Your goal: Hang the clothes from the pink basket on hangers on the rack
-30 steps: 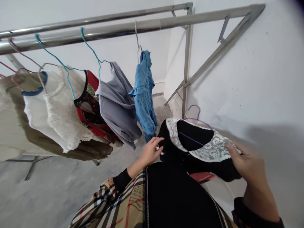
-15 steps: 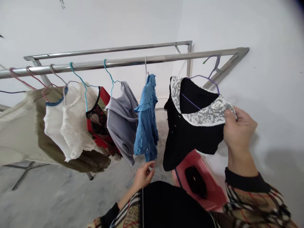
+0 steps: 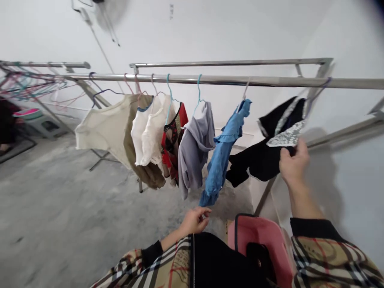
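My right hand point(image 3: 295, 162) is closed on the white lace collar of a black top point(image 3: 264, 160). The top hangs turned and slanted from a purple hanger point(image 3: 318, 94), whose hook is over the front rail point(image 3: 228, 80). My left hand point(image 3: 195, 221) is low, just under the hem of a crumpled blue garment point(image 3: 220, 152). Its fingers are loosely bent and apart, with nothing seen in them; whether they touch the hem I cannot tell. Left of the blue garment hangs a grey garment point(image 3: 196, 154) on a turquoise hanger.
Farther left hang a red and black patterned garment point(image 3: 171, 146), a white lace top point(image 3: 154, 138) and a cream garment point(image 3: 102, 128). A pink basket point(image 3: 277, 234) with something dark inside stands below. Bare hangers point(image 3: 39, 86) crowd another rail at far left. A white wall is at right.
The purple hanger's hook has come onto the front rail, and the black top has turned more edge-on. The view has swung left. My left hand stays below the blue garment.
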Available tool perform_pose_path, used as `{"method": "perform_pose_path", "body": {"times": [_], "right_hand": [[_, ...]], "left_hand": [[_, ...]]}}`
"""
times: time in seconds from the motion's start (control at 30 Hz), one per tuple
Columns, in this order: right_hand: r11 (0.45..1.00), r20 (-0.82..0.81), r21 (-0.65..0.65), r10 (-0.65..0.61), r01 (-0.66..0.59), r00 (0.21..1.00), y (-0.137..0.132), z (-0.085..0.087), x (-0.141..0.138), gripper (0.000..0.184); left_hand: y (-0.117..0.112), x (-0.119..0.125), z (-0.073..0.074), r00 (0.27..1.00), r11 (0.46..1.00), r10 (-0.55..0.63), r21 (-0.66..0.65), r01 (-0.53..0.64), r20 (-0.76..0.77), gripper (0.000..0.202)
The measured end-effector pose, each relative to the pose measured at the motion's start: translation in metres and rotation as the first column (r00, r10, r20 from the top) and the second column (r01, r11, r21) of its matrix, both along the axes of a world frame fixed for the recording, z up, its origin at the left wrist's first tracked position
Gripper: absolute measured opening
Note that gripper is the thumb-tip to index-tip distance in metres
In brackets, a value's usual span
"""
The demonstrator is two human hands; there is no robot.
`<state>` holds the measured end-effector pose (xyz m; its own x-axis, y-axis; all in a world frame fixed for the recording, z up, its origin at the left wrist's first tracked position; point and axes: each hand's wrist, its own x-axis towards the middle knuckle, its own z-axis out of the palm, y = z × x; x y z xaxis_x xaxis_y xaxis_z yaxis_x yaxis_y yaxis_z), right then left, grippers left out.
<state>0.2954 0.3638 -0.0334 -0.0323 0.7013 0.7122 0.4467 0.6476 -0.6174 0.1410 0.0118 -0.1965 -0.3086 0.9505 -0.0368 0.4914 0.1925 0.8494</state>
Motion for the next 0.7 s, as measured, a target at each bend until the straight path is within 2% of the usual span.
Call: {"method": "perform_pose_path", "body": {"times": [0.1, 0.17, 0.23, 0.3, 0.37, 0.43, 0.53, 0.6, 0.7], "right_hand": [[0.999, -0.048, -0.028, -0.042, 0.04, 0.998, -0.009, -0.026, 0.004, 0.081], [0.998, -0.063, -0.047, -0.042, 0.039, 0.997, -0.024, -0.045, 0.006, 0.089], [0.996, -0.066, -0.069, -0.061, 0.056, 0.996, -0.046, -0.07, 0.007, 0.09], [0.991, -0.021, -0.115, -0.071, 0.069, 0.997, -0.073, -0.101, 0.004, 0.085], [0.973, 0.049, -0.23, 0.007, 0.004, 0.999, -0.103, -0.138, 0.001, 0.074], [0.943, 0.124, -0.318, 0.145, -0.099, 0.982, -0.132, -0.177, -0.002, 0.075], [0.862, 0.199, -0.445, 0.358, -0.242, 0.912, -0.172, -0.227, -0.006, 0.073], [0.799, 0.222, -0.505, 0.486, -0.327, 0.845, -0.196, -0.25, -0.007, 0.067], [0.728, 0.238, -0.535, 0.617, -0.43, 0.75, -0.227, -0.269, -0.009, 0.055]], "left_hand": [[-0.008, 0.003, 0.006, 0.999, 0.999, 0.037, -0.016, -0.037, 0.003, 0.043], [-0.014, 0.006, 0.009, 0.998, 0.998, 0.062, -0.029, -0.062, 0.004, 0.043], [-0.019, 0.009, 0.011, 0.996, 0.995, 0.088, -0.039, -0.088, 0.001, 0.043], [-0.025, 0.012, 0.011, 0.993, 0.992, 0.121, -0.042, -0.12, 0.0, 0.043], [-0.03, 0.014, 0.009, 0.987, 0.986, 0.161, -0.035, -0.16, 0.006, 0.042], [-0.037, 0.015, 0.005, 0.981, 0.98, 0.196, -0.027, -0.195, 0.014, 0.041], [-0.047, 0.015, -0.001, 0.966, 0.966, 0.259, -0.021, -0.259, 0.011, 0.041], [-0.054, 0.014, -0.002, 0.951, 0.951, 0.31, -0.026, -0.309, 0.013, 0.04], [-0.064, 0.009, 0.003, 0.929, 0.929, 0.369, -0.032, -0.369, 0.015, 0.036]]}}
